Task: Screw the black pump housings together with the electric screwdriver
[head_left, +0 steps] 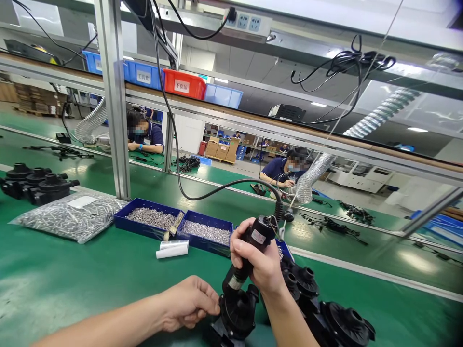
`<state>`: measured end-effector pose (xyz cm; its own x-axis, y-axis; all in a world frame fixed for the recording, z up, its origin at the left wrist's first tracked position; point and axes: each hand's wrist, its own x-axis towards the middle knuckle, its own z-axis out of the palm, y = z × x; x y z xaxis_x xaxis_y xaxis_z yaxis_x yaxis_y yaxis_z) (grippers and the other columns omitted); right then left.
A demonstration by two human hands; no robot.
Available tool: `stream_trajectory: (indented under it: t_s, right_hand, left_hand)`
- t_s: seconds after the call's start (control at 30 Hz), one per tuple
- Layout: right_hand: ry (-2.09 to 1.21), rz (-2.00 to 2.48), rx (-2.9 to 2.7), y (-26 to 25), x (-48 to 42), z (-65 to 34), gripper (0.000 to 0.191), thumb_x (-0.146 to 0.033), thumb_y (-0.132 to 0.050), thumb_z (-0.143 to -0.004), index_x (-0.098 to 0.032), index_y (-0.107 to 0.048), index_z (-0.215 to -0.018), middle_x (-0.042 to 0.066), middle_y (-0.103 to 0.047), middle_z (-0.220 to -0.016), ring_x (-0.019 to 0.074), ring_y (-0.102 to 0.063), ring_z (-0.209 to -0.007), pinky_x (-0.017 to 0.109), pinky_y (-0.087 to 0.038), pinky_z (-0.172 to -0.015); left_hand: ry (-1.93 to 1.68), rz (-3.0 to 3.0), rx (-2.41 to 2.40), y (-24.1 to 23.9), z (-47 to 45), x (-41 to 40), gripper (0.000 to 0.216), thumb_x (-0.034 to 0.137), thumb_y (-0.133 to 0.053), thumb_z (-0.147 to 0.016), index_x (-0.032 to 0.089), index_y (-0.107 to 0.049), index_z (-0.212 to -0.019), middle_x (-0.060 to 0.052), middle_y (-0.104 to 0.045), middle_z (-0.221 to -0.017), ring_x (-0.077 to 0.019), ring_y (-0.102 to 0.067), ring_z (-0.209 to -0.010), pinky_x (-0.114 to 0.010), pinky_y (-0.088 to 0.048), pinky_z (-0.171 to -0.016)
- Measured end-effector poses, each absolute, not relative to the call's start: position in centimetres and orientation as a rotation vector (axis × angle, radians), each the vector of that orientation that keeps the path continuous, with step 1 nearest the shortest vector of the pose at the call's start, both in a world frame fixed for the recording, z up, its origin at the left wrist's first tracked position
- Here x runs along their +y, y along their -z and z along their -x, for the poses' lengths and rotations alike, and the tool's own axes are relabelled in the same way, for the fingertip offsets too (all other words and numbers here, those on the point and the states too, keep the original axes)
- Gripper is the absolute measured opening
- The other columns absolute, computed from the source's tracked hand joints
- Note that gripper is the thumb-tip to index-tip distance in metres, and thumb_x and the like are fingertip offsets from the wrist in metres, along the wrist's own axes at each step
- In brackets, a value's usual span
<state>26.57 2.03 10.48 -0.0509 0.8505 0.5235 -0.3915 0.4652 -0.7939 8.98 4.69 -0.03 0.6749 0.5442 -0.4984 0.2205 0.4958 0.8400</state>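
Observation:
My right hand (255, 255) is wrapped around a black electric screwdriver (259, 236), tilted with its cable end up. The screwdriver's lower end meets a black pump housing (237, 313) on the green bench; its tip is hidden. My left hand (191, 303) is closed in a pinch, thumb and forefinger at the housing's left edge. Whatever is between those fingertips, if anything, is hidden. More black pump housings (345, 323) stand to the right, partly behind my right forearm.
Blue trays of small screws (206, 231) and longer screws (152, 217) stand beyond my hands, with a white paper roll (172, 249) in front. A bag of metal parts (72, 217) lies left. A metal post (113, 96) rises there. Co-workers (285, 168) sit across the bench.

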Motion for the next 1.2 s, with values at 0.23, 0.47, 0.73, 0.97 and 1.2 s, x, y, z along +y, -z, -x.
stream_trajectory:
  t_s: [0.23,0.47,0.73,0.97,1.2]
  right_hand:
    - [-1.107,0.466,-1.301,-10.0,2.5,-26.6,0.030,-0.029,-0.086,-0.087,-0.021,-0.060,-0.099,-0.001,-0.066,-0.074,0.0106,-0.055,-0.047,0.021,-0.044,-0.046]
    - [-1.160,0.376,-1.375,-9.6,2.1,-27.7,0.028,-0.025,-0.084,-0.093,-0.023,-0.059,-0.104,-0.001,-0.067,-0.080,0.0096,-0.056,-0.051,0.021,-0.044,-0.050]
    - [-1.197,0.368,-1.370,-9.6,2.3,-27.8,0.028,-0.025,-0.086,-0.091,-0.022,-0.060,-0.103,0.000,-0.068,-0.080,0.0100,-0.056,-0.050,0.021,-0.045,-0.049]
    - [-1.145,0.417,-1.364,-9.5,2.5,-27.1,0.029,-0.028,-0.086,-0.090,-0.021,-0.060,-0.101,0.000,-0.068,-0.078,0.0099,-0.056,-0.048,0.020,-0.044,-0.047]
    - [-1.099,0.477,-1.406,-9.9,2.1,-26.5,0.031,-0.030,-0.088,-0.089,-0.021,-0.060,-0.099,0.000,-0.067,-0.076,0.0103,-0.055,-0.048,0.021,-0.045,-0.046]
  left_hand:
    - [-0.334,-1.056,0.890,1.2,-9.4,4.3,0.038,0.025,-0.086,-0.047,0.016,-0.075,-0.082,0.003,-0.055,-0.051,-0.0065,-0.031,-0.035,-0.018,-0.013,-0.031]
    - [-0.390,-1.019,0.834,1.7,-9.4,3.3,0.066,0.032,-0.106,-0.035,0.012,-0.074,-0.089,-0.003,-0.069,-0.079,-0.0099,-0.057,-0.060,-0.017,-0.048,-0.048]
    - [-0.352,-0.974,0.876,1.6,-10.0,3.4,0.059,0.018,-0.096,-0.033,0.014,-0.071,-0.086,-0.002,-0.067,-0.072,-0.0121,-0.057,-0.055,-0.017,-0.035,-0.036]
    - [-0.349,-0.977,0.884,1.1,-10.0,3.5,0.057,0.015,-0.094,-0.031,0.015,-0.072,-0.083,0.000,-0.067,-0.070,-0.0122,-0.059,-0.055,-0.016,-0.033,-0.034]
    - [-0.391,-0.931,0.869,1.7,-10.1,3.5,0.055,0.013,-0.094,-0.030,0.013,-0.073,-0.080,-0.002,-0.067,-0.069,-0.0113,-0.058,-0.053,-0.015,-0.021,-0.032]
